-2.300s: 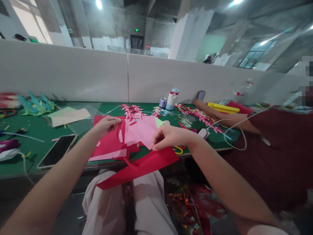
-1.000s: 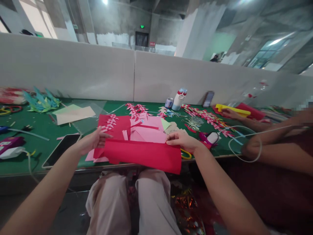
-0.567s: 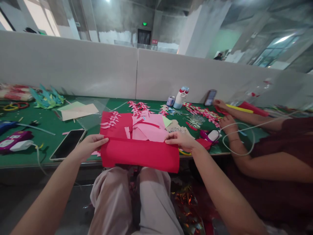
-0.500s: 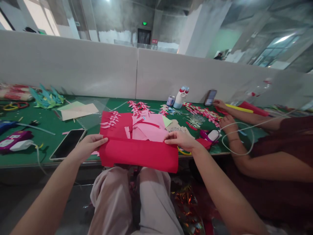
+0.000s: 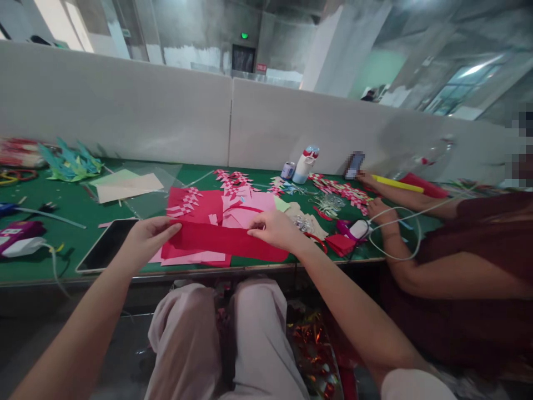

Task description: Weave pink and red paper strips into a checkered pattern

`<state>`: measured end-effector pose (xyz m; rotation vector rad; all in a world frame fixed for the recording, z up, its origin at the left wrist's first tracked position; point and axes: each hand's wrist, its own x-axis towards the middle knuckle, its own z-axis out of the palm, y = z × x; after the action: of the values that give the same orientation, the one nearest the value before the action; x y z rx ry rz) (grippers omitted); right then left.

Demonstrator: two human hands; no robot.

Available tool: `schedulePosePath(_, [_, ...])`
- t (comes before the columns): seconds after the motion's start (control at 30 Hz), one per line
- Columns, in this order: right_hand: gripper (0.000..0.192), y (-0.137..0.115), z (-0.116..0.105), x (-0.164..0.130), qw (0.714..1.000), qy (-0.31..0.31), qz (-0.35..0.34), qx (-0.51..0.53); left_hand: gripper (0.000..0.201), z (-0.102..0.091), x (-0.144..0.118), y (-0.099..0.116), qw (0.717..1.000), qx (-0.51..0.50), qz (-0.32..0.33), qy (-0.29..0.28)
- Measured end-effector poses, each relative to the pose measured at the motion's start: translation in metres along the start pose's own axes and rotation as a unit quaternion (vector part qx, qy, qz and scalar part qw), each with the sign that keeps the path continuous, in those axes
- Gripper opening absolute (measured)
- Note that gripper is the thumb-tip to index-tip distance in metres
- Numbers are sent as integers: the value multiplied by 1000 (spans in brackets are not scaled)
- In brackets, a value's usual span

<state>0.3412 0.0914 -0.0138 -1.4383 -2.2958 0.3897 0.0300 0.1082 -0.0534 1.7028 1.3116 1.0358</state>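
Note:
A red sheet of paper [image 5: 216, 239] is stretched between my hands above the table's front edge. At its upper left corner, my left hand [image 5: 156, 233] pinches it with thumb and fingers. My right hand [image 5: 277, 228] grips the upper edge right of the middle, and the sheet's right end runs on beneath that hand. Behind it lie pink sheets [image 5: 254, 206] on a larger red sheet [image 5: 204, 214], with woven red-and-pink paper strips [image 5: 187, 201] on top. More pink paper [image 5: 195, 257] shows below the held sheet.
A dark-screened tablet or phone [image 5: 104, 244] lies left of my left hand. A can [image 5: 287, 170] and a white bottle [image 5: 306, 166] stand by the partition [image 5: 266, 122]. At right, a co-worker's hands [image 5: 381, 214] are near more woven strips and a looped white cable [image 5: 393, 258].
The held sheet has risen and tipped, so a narrower band shows and pink paper appears beneath it. My right hand has moved left along its edge. The view has shifted slightly.

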Motion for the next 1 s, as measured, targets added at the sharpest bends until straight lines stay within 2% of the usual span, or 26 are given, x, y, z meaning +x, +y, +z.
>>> schedulePosePath(0.13, [9,1,10,4,996,65,-40,-42,32,-2,3,5,982,150,101,50])
schedulePosePath(0.27, [13,2,19,4,984,124,-78,-98,28,2,6,6,927,279,232,91])
schedulePosePath(0.47, [19,10,29,8,965,162,-114,-173,23,10,14,2,849,363,358,140])
schedulePosePath(0.57, [19,14,33,9,963,159,-114,-186,20,12,17,-1,819,390,385,170])
schedulePosePath(0.63, [19,16,35,10,963,156,-112,-188,19,14,18,-2,809,401,389,183])
schedulePosePath(0.83, [18,19,38,12,961,157,-108,-201,22,21,20,3,810,408,371,198])
schedulePosePath(0.93, [16,20,38,13,957,171,-114,-206,19,24,23,4,797,400,394,222])
schedulePosePath(1.0, [16,21,38,14,954,178,-117,-210,18,25,24,5,798,394,396,226])
